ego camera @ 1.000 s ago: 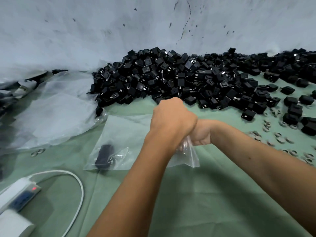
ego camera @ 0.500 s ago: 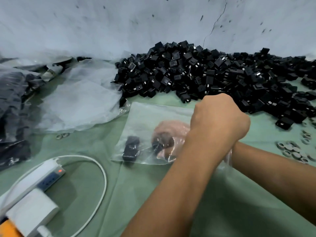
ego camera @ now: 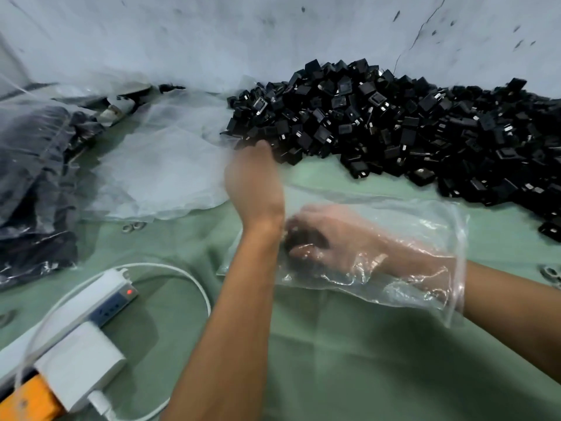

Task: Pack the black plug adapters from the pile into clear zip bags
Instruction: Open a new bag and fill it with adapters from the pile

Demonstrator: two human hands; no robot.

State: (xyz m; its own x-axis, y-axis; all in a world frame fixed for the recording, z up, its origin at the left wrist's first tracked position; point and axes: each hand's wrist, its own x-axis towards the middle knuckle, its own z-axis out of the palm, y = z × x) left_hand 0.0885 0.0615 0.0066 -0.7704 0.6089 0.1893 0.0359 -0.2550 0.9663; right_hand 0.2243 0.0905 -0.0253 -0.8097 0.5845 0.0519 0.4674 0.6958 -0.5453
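My right hand (ego camera: 328, 241) is deep inside the clear zip bag (ego camera: 425, 226), fingers curled round adapters to seat them; my left hand (ego camera: 253, 177), blurred, grip unclear, reaches the pile (ego camera: 394, 126).

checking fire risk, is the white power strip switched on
On, by its indicator: the white power strip shows a lit red light at the end near the cable. A white charger lies beside it; whether it is plugged in, cannot tell.

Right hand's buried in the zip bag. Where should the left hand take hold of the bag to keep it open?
Probably pinch the zip bag at its open mouth rim, by the right hand's wrist, coming from the near side. The rim there gapes around the forearm and film elsewhere lies slack. The left hand is up by the pile.
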